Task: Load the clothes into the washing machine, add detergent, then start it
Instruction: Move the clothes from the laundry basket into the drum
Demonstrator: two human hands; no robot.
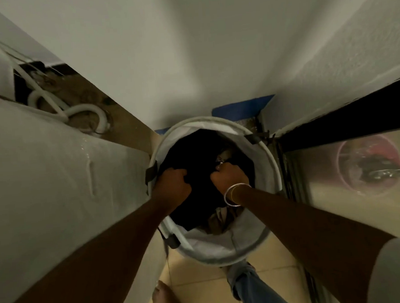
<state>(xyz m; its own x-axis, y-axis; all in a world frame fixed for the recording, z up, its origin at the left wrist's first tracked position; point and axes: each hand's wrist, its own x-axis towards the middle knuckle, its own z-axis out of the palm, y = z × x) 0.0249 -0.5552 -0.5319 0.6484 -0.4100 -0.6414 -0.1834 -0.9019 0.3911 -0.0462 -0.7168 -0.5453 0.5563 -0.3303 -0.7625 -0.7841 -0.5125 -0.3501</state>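
Inside white laundry basket (274,170), left hand (173,188) and right hand (231,175) apart, fists gripping black garment (201,193), arms extended down

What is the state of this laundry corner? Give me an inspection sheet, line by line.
Surface: beige floor tiles; the laundry basket stands on them.
Job's things: laundry basket holds a dark garment over other clothes.
Clutter: pink bucket behind glass at right.
Hands: left hand and right hand both grip the dark garment; bangles on right wrist.
Cables: white hoses coiled on floor, far left.
Surroundings: white appliance at left, white wall ahead.
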